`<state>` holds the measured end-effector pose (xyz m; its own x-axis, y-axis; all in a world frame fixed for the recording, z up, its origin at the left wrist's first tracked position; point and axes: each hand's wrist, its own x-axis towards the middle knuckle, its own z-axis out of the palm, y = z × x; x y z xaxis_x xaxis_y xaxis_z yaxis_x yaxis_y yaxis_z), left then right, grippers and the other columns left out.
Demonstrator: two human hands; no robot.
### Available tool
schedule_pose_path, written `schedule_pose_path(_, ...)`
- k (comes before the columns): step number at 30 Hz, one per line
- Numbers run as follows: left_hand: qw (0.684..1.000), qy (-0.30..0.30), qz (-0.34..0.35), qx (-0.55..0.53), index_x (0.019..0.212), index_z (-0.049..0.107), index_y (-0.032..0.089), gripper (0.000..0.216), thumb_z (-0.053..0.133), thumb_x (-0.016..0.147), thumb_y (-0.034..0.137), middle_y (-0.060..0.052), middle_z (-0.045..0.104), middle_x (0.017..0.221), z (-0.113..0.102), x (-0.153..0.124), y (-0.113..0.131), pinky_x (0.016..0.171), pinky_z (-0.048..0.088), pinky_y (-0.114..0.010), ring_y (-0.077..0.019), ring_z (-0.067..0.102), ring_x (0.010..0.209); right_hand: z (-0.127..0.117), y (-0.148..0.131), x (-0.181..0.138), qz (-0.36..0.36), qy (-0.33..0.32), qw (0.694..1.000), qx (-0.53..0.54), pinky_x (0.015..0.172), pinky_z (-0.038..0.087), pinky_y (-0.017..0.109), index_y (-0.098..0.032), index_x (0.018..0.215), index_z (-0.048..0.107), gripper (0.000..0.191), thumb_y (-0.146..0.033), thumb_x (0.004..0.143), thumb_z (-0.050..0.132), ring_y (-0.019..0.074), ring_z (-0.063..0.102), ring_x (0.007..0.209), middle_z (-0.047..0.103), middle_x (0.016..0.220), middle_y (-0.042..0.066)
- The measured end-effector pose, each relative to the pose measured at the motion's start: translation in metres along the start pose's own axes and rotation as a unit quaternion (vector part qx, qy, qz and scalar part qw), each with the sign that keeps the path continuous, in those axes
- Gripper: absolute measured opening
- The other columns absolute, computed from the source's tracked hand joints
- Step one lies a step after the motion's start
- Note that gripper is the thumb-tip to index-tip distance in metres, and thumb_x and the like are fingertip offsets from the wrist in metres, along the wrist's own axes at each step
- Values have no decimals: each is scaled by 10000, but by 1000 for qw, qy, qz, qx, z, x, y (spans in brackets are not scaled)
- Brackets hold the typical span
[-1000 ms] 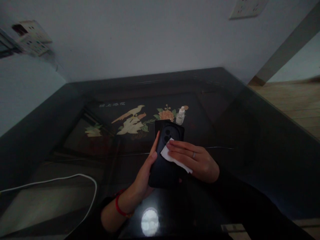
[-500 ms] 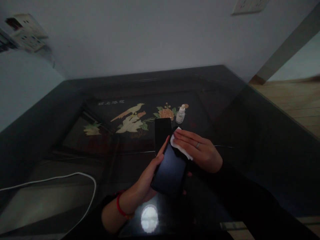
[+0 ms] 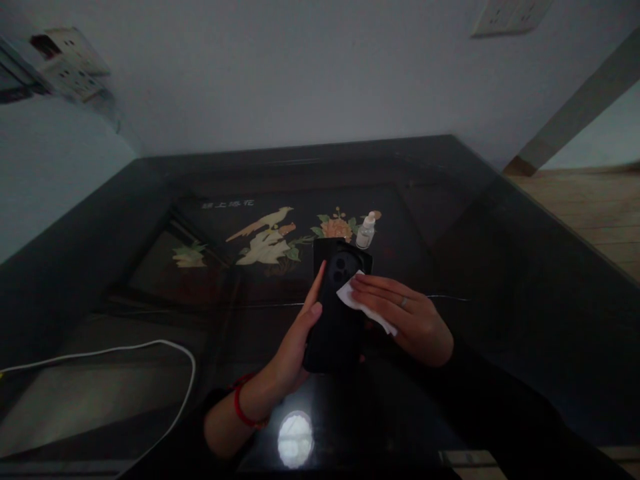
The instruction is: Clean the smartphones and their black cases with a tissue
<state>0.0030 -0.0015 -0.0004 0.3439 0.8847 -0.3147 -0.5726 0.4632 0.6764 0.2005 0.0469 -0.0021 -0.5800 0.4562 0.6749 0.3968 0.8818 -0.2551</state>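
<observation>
My left hand grips a dark phone from its left side, the back with its round camera cluster facing up. My right hand has its fingers closed on a small white wipe and presses it against the phone's upper right, beside the cameras. A ring sits on one finger of the right hand and a red band circles the left wrist. A second dark flat thing shows just behind the phone's top edge. Both hands hover over a dark glossy table.
A small clear bottle with a white cap stands on the table just beyond the phone. A white cable loops across the table's left. The tabletop carries a bird and flower inlay. A lamp's reflection glows near the front edge. Wooden floor lies right.
Half a second ago the phone's smooth face was up; now its camera side faces up again, as one second ago. The right hand with the wipe stays at the phone's upper right.
</observation>
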Motion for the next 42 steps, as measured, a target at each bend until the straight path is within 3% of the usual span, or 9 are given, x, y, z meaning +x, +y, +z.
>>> schedule_pose_path(4,996,-63,-41,-42,1476,59,488,801,563,854,460,-110,428,1458,1,-1,-5,696,576,-484,-331,661,981,-4,2,1,87,96,991,-18,986,533,408,-159,1219,621,365,-53,907,465,217,599,1176,679,1185,124)
schedule_pose_path(6,993,-84,-55,-57,1469,41,503,791,549,864,459,-103,439,1451,0,-2,-8,703,574,-465,-335,652,1011,-2,4,2,97,109,989,-33,990,529,413,-170,1224,620,388,-33,898,460,216,597,1179,678,1188,119)
schedule_pose_path(14,992,-95,-63,-53,1494,8,430,771,495,897,454,-103,546,1350,-1,-3,-13,709,565,-456,-335,652,1000,11,-2,4,11,34,999,-15,1019,513,425,-99,1259,579,364,-47,928,440,233,509,1280,634,1248,176)
schedule_pose_path(21,996,-46,-50,-64,1486,79,461,816,584,844,449,-102,318,1536,4,-3,-5,672,581,-462,-322,648,996,2,2,0,-55,-30,998,31,987,534,439,-65,1274,553,348,-135,967,404,252,518,1270,646,1218,199)
schedule_pose_path(23,995,-55,-48,-66,1479,94,476,799,580,846,457,-103,363,1510,1,-2,-4,691,576,-473,-336,646,1015,-3,4,-1,-55,-24,998,24,977,543,427,-71,1264,564,342,-117,947,445,251,544,1244,656,1205,191)
schedule_pose_path(29,992,-88,-61,-71,1468,102,494,778,572,848,475,-104,480,1417,-3,-1,-9,708,567,-480,-337,656,1010,-6,6,3,22,71,996,-50,998,529,406,-96,1234,601,381,-9,875,510,238,580,1201,674,1181,169)
schedule_pose_path(35,992,-68,-82,-71,1491,45,438,920,639,792,496,-140,452,1438,3,-3,-10,672,579,-440,-320,666,957,6,0,6,-4,27,999,-34,1004,526,416,-96,1248,585,357,-43,930,431,232,543,1245,662,1201,175)
schedule_pose_path(40,995,-38,-44,-77,1490,94,443,839,608,826,449,-97,279,1555,1,-2,-6,672,586,-475,-346,619,1049,2,0,0,-65,-24,998,12,977,546,424,-61,1278,543,350,-78,943,443,246,524,1263,666,1186,191)
schedule_pose_path(42,995,-39,-44,-85,1490,48,446,883,619,817,452,-104,285,1551,0,-2,-4,690,580,-499,-360,612,1064,-2,3,-1,-66,-23,998,10,969,552,425,-74,1298,531,371,-74,931,473,248,537,1250,665,1191,184)
